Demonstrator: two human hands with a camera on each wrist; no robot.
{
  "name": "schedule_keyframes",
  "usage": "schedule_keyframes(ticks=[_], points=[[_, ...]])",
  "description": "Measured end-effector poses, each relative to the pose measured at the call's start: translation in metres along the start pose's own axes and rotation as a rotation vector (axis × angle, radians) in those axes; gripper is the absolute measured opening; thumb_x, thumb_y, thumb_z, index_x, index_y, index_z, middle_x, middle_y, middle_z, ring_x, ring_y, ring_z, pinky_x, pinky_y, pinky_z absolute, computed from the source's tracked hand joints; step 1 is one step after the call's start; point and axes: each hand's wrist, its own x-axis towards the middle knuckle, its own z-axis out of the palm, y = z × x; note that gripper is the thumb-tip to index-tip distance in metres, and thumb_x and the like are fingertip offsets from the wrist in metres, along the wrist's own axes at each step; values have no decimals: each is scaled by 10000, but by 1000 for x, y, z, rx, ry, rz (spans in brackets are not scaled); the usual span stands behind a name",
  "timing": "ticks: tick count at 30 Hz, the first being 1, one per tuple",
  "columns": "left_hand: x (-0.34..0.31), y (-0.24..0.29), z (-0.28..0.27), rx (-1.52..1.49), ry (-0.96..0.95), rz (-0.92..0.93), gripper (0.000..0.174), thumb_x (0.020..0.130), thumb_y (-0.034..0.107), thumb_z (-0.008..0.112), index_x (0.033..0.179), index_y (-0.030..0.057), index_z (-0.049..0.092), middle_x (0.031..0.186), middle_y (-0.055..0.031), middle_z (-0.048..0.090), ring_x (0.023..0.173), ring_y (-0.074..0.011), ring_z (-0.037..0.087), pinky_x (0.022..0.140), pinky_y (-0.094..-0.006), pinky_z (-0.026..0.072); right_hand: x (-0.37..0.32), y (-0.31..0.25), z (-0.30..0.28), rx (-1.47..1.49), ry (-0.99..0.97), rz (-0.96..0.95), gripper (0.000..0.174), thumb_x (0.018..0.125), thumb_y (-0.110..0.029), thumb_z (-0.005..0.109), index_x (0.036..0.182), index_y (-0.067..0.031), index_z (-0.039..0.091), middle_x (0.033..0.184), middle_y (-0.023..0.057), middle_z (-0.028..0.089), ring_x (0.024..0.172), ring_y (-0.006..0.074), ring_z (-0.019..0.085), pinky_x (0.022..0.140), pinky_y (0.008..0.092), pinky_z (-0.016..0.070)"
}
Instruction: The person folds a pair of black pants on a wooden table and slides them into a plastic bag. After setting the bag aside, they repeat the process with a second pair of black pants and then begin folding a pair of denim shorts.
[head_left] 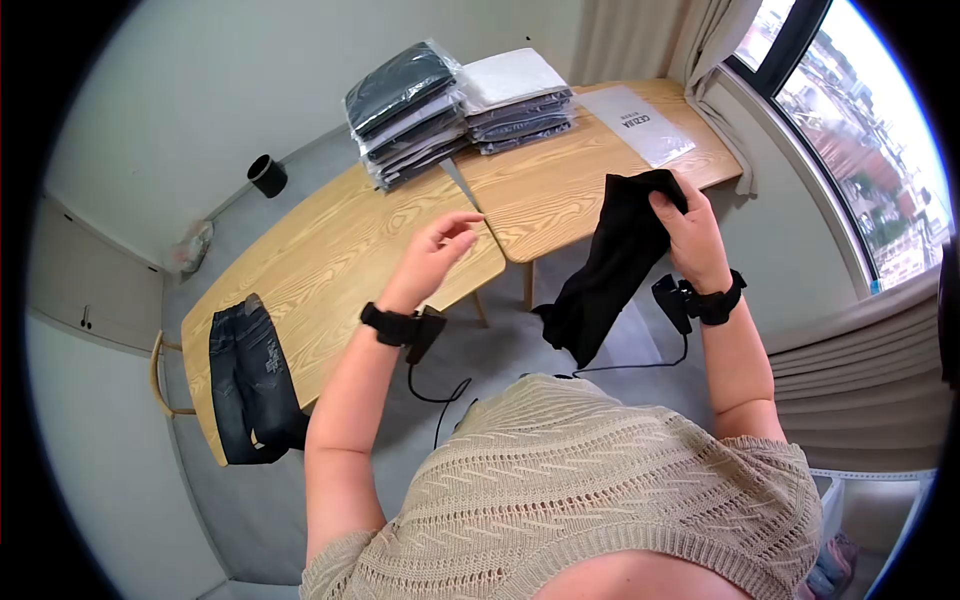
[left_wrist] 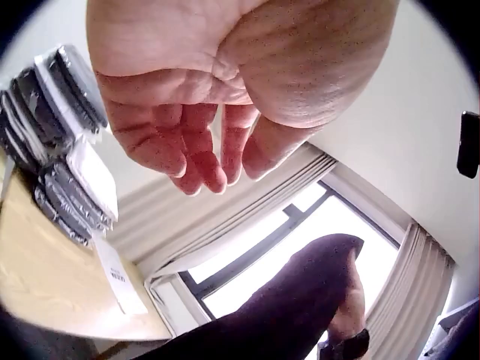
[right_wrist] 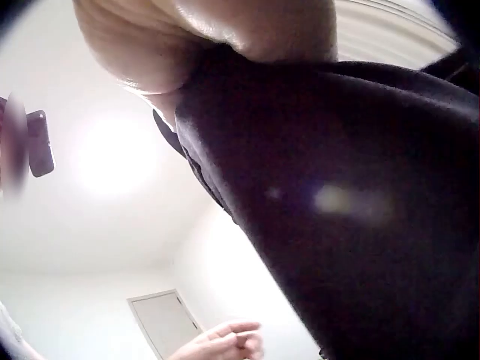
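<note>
My right hand (head_left: pixel 697 238) grips a black garment (head_left: pixel 625 245) by its upper end, thumb over the cloth. The garment hangs down in a long strip in front of my body, off the table's near edge. In the right wrist view its dark cloth (right_wrist: pixel 337 195) fills much of the picture. My left hand (head_left: pixel 440 257) is raised over the wooden table (head_left: pixel 370 235) with nothing in it. Its fingers (left_wrist: pixel 199 142) are loosely bent in the left wrist view. A pair of dark blue jeans (head_left: pixel 245 365) lies at the table's left end, partly over the edge.
Two stacks of bagged folded clothes, one dark-topped (head_left: pixel 405 85) and one white-topped (head_left: pixel 515 80), stand at the back. A flat printed plastic bag (head_left: pixel 640 125) lies right of them. Behind the table are a black bin (head_left: pixel 267 176) and, at left, a wooden chair (head_left: pixel 160 375).
</note>
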Motion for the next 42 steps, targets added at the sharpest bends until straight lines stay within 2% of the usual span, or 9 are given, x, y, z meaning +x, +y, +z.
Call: schedule_keyframes(ticks=[6, 13, 15, 17, 28, 31, 35, 37, 42], points=[[28, -31, 42, -200, -163, -37, 404, 966, 296, 430, 1284, 46, 440, 1191, -63, 543, 1124, -140, 478, 899, -279, 373, -12, -21, -2, 261, -125, 124, 300, 908, -86, 546, 1186, 22, 514, 1094, 44, 593, 976, 112, 552, 883, 258, 436], [44, -51, 89, -337, -344, -83, 466, 979, 322, 388, 1351, 44, 349, 1313, -67, 471, 1213, -144, 416, 927, -259, 332, -45, -49, -10, 565, -336, 76, 415, 871, -85, 575, 1248, 35, 451, 1197, 93, 561, 1091, 172, 539, 967, 312, 402], [54, -73, 105, -373, -484, -169, 537, 965, 399, 399, 1382, 73, 309, 1321, -120, 451, 1211, -213, 428, 1013, -316, 313, -55, -59, -14, 471, -303, 51, 403, 866, -70, 579, 1241, 36, 476, 1192, 79, 566, 1087, 154, 535, 968, 296, 395], [53, -65, 122, -471, -596, -251, 561, 959, 440, 386, 1397, 102, 296, 1325, -91, 452, 1186, -190, 446, 976, -310, 339, -67, -76, -6, 323, -38, 150, 202, 801, -111, 647, 927, 7, 541, 871, 44, 587, 819, 113, 571, 755, 248, 457], [65, -64, 186, -811, -798, -608, 561, 952, 492, 356, 1317, 71, 417, 1217, -64, 566, 1054, -167, 562, 862, -304, 453, -107, -78, -29, 278, 156, 112, 121, 828, -49, 601, 926, 3, 554, 872, 23, 576, 852, 97, 543, 791, 232, 429], [61, -76, 194, -726, -774, -550, 573, 939, 515, 364, 1273, 62, 474, 1228, -77, 559, 1090, -188, 552, 905, -324, 457, -114, -76, -32, 258, 181, 111, 116, 812, -21, 580, 924, 4, 561, 870, 16, 577, 847, 96, 540, 789, 232, 427], [64, -42, 171, -726, -783, -892, 541, 923, 489, 438, 1217, 44, 528, 1170, -97, 595, 1069, -210, 572, 933, -320, 450, -120, -81, -33, 27, 258, 126, 174, 744, 20, 520, 913, -3, 560, 851, 2, 566, 829, 82, 526, 772, 224, 422], [57, -34, 157, -684, -728, -832, 520, 916, 472, 469, 1194, 39, 541, 1124, -93, 616, 1037, -201, 588, 917, -319, 459, -124, -75, -47, 101, 73, -4, 204, 842, 5, 559, 1046, 10, 560, 959, -6, 591, 885, 64, 533, 812, 219, 431], [56, -35, 115, -720, -608, -320, 424, 799, 210, 669, 1147, 2, 542, 1079, -77, 613, 999, -196, 578, 913, -332, 431, -137, -77, -52, 99, 159, 46, 149, 815, -53, 550, 949, 13, 543, 862, 26, 560, 836, 98, 517, 764, 229, 408]])
